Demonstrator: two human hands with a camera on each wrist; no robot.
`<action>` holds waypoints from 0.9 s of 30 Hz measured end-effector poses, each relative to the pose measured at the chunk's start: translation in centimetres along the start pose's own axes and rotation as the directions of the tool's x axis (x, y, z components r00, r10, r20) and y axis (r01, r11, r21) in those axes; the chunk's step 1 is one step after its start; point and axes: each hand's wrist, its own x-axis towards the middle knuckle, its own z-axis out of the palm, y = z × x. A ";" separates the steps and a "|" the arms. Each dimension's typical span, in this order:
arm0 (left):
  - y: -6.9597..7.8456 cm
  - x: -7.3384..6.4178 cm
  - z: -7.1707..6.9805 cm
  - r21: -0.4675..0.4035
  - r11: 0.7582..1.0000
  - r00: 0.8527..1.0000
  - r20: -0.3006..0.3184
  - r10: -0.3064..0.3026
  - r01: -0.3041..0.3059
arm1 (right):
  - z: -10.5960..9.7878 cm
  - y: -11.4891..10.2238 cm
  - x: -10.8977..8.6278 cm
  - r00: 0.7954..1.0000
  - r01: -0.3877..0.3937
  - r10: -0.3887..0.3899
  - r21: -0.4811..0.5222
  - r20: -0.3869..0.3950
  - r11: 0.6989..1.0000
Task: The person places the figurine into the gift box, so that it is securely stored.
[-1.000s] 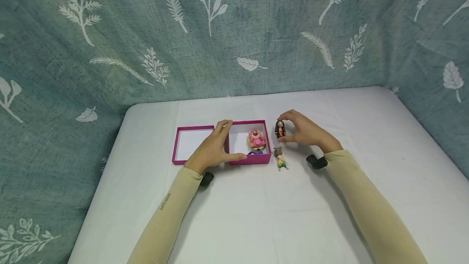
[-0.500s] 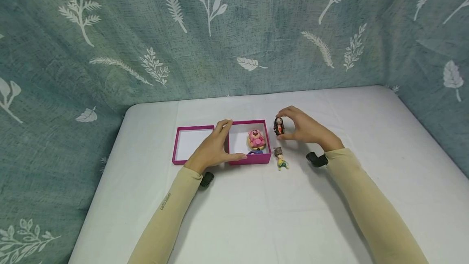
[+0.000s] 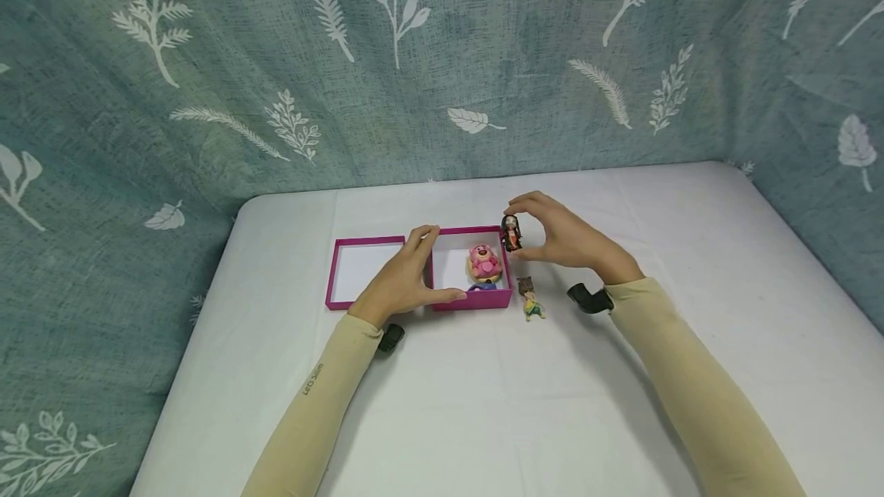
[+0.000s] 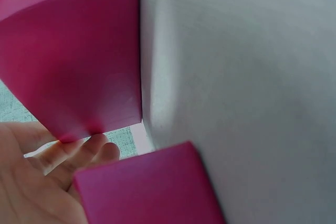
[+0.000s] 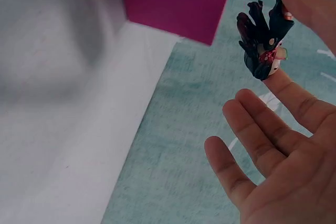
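Two beige sleeves (image 3: 304, 413), lower left and lower right of the head frame; the left one bears dark lettering. Black wrist devices (image 3: 390, 337), one beneath each wrist.

White table (image 3: 442, 405), across the lower half.

Small figurine in yellow and green (image 3: 530, 304), brown-headed, lying on the table right of centre, just beside the box.

Magenta box (image 3: 483, 300), at centre, uncovered, white inside. Contents: a blue item (image 3: 483, 286), partly hidden by the near wall; behind it, a pink bear figurine (image 3: 483, 261) on a yellowish base.

Left hand (image 3: 397, 282), centre: clamped on the box's left part, thumb at the near wall, fingers at the far rim.

Magenta-rimmed lid (image 3: 338, 305), left of centre, white inside up.

Right hand (image 3: 573, 240), right of centre: thumb and forefinger pinching the dark-haired figurine (image 3: 511, 235), upright at the box's far right corner; contact with the rim cannot be told.

Teal curtain (image 3: 442, 83) with white leaf patterns, upper half.
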 end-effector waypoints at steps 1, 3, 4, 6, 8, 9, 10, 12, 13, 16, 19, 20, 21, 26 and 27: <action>0.0 0.0 0.0 0.000 1.000 1.000 0.000 0.002 -0.002 | 0.0 -0.3 0.1 1.000 0.004 -0.004 0.004 0.000 1.000; 0.0 0.0 0.0 0.003 1.000 1.000 -0.004 0.006 -0.006 | 0.1 -0.7 0.2 1.000 0.016 -0.016 0.016 0.001 1.000; 0.0 0.0 0.0 0.003 1.000 1.000 -0.006 0.009 -0.009 | 0.2 -0.9 0.3 1.000 0.024 -0.024 0.020 0.003 1.000; 0.0 0.0 -0.1 0.003 1.000 1.000 -0.007 0.012 -0.012 | 0.5 -1.2 0.6 0.999 0.034 -0.034 0.029 0.001 0.999; -0.1 0.0 -0.1 0.003 1.000 1.000 -0.006 0.011 -0.010 | 0.8 -1.5 0.9 0.999 0.050 -0.050 0.040 0.005 0.998; -0.1 0.0 -0.1 0.004 1.000 1.000 -0.005 0.009 -0.009 | 1.1 -1.6 1.0 0.998 0.058 -0.059 0.043 0.007 0.997; -0.1 0.0 -0.1 0.003 1.000 1.000 -0.005 0.008 -0.008 | 1.3 -1.7 1.2 0.998 0.068 -0.069 0.046 0.010 0.997; -0.1 0.0 -0.1 0.006 1.000 1.000 -0.006 0.005 -0.005 | 1.9 -2.0 1.5 0.996 0.084 -0.085 0.046 0.014 0.995; -0.1 0.0 -0.1 0.006 1.000 1.000 -0.007 0.006 -0.006 | 2.2 -2.1 1.7 0.996 0.091 -0.092 0.047 0.015 0.995; -0.1 -0.1 -0.1 0.005 1.000 1.000 -0.013 0.013 -0.013 | 3.0 -2.3 2.3 0.995 0.102 -0.103 0.047 0.013 0.994; -0.1 -0.1 -0.1 0.004 1.000 1.000 -0.018 0.018 -0.018 | 3.7 -2.3 2.8 0.995 0.095 -0.096 0.041 0.015 0.995; -0.1 -0.1 0.0 0.005 1.000 1.000 -0.018 0.018 -0.018 | 4.0 -2.3 3.0 0.996 0.092 -0.093 0.035 0.018 0.995; -0.1 -0.1 0.0 0.005 1.000 1.000 -0.016 0.018 -0.018 | 4.2 -2.3 3.1 0.996 0.090 -0.090 0.030 0.024 0.996; 0.0 -0.1 0.0 0.000 1.000 1.000 -0.003 0.016 -0.016 | 5.3 -2.4 3.5 0.995 0.090 -0.091 0.022 0.047 0.996; 0.0 -0.1 0.0 -0.003 1.000 1.000 -0.003 0.017 -0.017 | 5.5 -2.5 3.5 0.995 0.091 -0.092 0.022 0.049 0.996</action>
